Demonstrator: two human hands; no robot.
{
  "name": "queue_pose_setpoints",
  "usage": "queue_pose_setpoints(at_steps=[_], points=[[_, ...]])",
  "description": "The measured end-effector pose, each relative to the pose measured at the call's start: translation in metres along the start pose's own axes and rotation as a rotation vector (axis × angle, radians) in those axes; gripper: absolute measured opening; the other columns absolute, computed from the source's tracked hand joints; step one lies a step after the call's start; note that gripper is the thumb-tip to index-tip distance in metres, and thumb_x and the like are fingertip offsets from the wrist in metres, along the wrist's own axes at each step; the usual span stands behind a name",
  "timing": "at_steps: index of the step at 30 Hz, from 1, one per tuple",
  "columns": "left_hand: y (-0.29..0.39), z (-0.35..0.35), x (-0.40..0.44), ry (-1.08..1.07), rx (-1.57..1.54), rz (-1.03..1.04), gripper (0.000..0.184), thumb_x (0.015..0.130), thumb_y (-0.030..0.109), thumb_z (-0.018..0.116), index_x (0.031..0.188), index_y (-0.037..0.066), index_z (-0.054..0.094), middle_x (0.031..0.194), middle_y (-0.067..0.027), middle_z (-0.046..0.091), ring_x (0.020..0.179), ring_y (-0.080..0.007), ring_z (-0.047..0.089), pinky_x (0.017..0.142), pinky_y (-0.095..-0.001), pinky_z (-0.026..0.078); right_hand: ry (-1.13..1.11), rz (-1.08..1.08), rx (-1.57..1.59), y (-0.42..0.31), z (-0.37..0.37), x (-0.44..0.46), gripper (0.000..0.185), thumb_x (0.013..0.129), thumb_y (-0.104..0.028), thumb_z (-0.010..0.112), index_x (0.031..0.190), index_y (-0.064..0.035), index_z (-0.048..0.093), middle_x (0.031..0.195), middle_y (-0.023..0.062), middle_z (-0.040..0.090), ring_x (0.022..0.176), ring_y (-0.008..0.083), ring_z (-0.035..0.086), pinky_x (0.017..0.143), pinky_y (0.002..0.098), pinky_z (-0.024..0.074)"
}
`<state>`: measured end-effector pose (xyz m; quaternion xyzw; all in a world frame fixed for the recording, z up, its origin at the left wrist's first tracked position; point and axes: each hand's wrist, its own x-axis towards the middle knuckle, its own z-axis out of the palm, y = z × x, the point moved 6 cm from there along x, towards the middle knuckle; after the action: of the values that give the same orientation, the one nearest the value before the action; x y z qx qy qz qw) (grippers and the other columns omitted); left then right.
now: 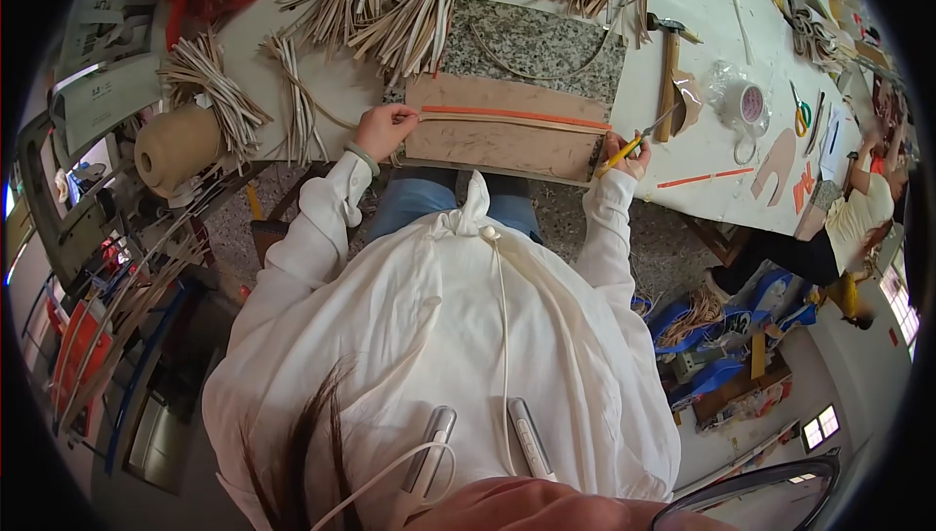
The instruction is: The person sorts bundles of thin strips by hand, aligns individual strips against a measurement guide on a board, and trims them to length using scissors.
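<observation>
An orange strip lies above a thin tan strip across a brown board on a speckled stone slab. My left hand pinches the left end of the tan strip, close to the orange strip's left end. At the right end of the strips, my right hand is closed around yellow-handled scissors, whose blades point up and to the right. Its fingertips are near the ends of both strips; whether they also touch them cannot be made out.
Bundles of pale strips lie along the back. To the right are a hammer, a tape roll, green-handled scissors and another orange strip. A tan cylinder sits left. A person is at the far right.
</observation>
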<state>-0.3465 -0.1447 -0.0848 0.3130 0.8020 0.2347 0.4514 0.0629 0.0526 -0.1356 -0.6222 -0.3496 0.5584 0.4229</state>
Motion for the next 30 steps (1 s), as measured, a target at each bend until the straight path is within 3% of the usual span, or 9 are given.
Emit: queue_pose_setpoints(at_steps=[7,14,18,19,22,25,26,28,30], points=[[0.005,0.003,-0.002,0.025,0.042,0.014,0.018,0.078,0.015,0.061,0.088,0.0,0.066,0.074,-0.0034,0.064,0.06,-0.0115,0.053,0.058,-0.0234,0.044,-0.016,0.004,0.006,0.001,-0.001,0.003,0.062,0.069,0.002,0.073,0.117,-0.0099,0.036,0.079,0.0124,0.062,0.06,0.0142,0.055,0.051,0.0218,0.0453],[0.031,0.015,-0.008,0.039,-0.133,0.052,0.019,0.077,0.017,0.062,0.085,0.001,0.066,0.069,-0.0019,0.063,0.058,-0.0125,0.053,0.057,-0.0236,0.044,0.112,-0.107,-0.075,-0.114,0.018,-0.011,0.057,0.069,0.003,0.073,0.114,-0.0075,0.04,0.072,0.0076,0.056,0.059,0.0147,0.054,0.049,0.0215,0.0454],[0.058,0.026,-0.006,-0.005,-0.34,0.041,0.016,0.078,0.015,0.061,0.084,0.0,0.066,0.068,-0.0004,0.061,0.058,-0.0097,0.052,0.056,-0.021,0.042,0.204,-0.232,-0.145,-0.148,-0.012,0.006,0.039,0.077,-0.005,0.067,0.11,-0.0063,0.046,0.072,0.0059,0.053,0.062,0.0153,0.055,0.053,0.0248,0.0469],[0.059,0.03,-0.004,-0.036,-0.391,0.001,0.015,0.079,0.013,0.06,0.084,0.0,0.065,0.068,-0.0003,0.061,0.059,-0.009,0.051,0.056,-0.0201,0.042,0.122,-0.152,-0.227,-0.141,-0.008,0.001,0.036,0.078,-0.008,0.065,0.109,-0.0065,0.047,0.074,0.0058,0.054,0.063,0.0148,0.054,0.054,0.0244,0.0463],[0.068,0.042,-0.005,-0.116,-0.492,-0.077,0.013,0.08,0.011,0.059,0.084,0.0,0.065,0.068,-0.0001,0.06,0.06,-0.0074,0.051,0.055,-0.0184,0.04,-0.45,0.351,-0.532,-0.093,0.05,-0.078,0.028,0.083,-0.015,0.061,0.107,-0.007,0.051,0.078,0.0054,0.056,0.065,0.0135,0.053,0.056,0.0233,0.0446],[0.089,0.044,-0.017,-0.189,-0.777,-0.114,0.012,0.08,0.006,0.059,0.09,0.0,0.064,0.073,-0.0022,0.061,0.061,-0.0074,0.051,0.055,-0.0174,0.04,-0.903,0.708,-0.532,-0.071,0.092,-0.163,0.024,0.088,-0.023,0.057,0.106,-0.0075,0.055,0.083,0.0051,0.058,0.067,0.0121,0.051,0.058,0.0222,0.043],[0.093,0.045,-0.02,-0.21,-0.87,-0.131,0.013,0.08,0.004,0.059,0.091,0.0,0.064,0.074,-0.0028,0.061,0.061,-0.0074,0.052,0.055,-0.017,0.04,-0.996,0.522,-0.454,-0.037,0.097,-0.166,0.028,0.09,-0.032,0.051,0.104,-0.0077,0.056,0.072,0.0031,0.053,0.056,0.0127,0.047,0.046,0.0255,0.0381],[0.099,0.045,-0.024,-0.202,-0.894,-0.122,0.014,0.08,0.003,0.059,0.093,0.0,0.062,0.077,-0.0037,0.062,0.061,-0.0075,0.052,0.055,-0.0169,0.041,-1.11,0.166,-0.341,-0.055,0.128,-0.172,0.032,0.089,-0.037,0.052,0.098,-0.007,0.056,0.072,0.0024,0.053,0.056,0.0128,0.046,0.046,0.0248,0.0361],[0.105,0.046,-0.027,-0.181,-0.951,-0.097,0.018,0.08,0.0,0.059,0.098,-0.001,0.059,0.081,-0.0055,0.063,0.061,-0.0076,0.052,0.056,-0.0166,0.041,-1.079,0.206,-0.36,-0.062,0.142,-0.174,0.035,0.089,-0.041,0.05,0.096,-0.0066,0.055,0.071,0.0023,0.053,0.056,0.0128,0.046,0.046,0.0249,0.0356]])
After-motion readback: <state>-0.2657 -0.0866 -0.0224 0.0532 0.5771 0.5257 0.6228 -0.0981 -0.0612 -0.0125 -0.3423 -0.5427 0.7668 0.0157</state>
